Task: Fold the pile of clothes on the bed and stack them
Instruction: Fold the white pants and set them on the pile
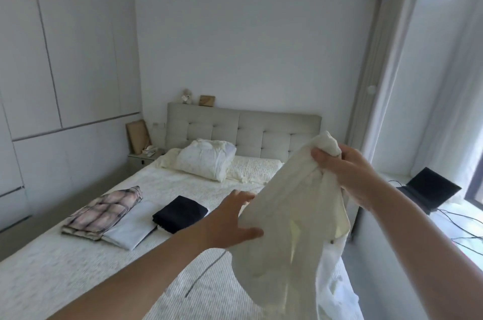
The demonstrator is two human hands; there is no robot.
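Head view: right hand (347, 175) grips white garment (295, 215); left hand (230, 220), fingers spread, touches it.

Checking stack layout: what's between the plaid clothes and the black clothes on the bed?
A folded white garment lies between plaid clothes and black clothes, head view.

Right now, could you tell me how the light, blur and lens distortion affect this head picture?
Head view: daylight from the window at right washes out that side; the wide lens bows the curtain and wardrobe lines; the white garment, gripped by the right hand, glows translucent; the left hand looks slightly soft.
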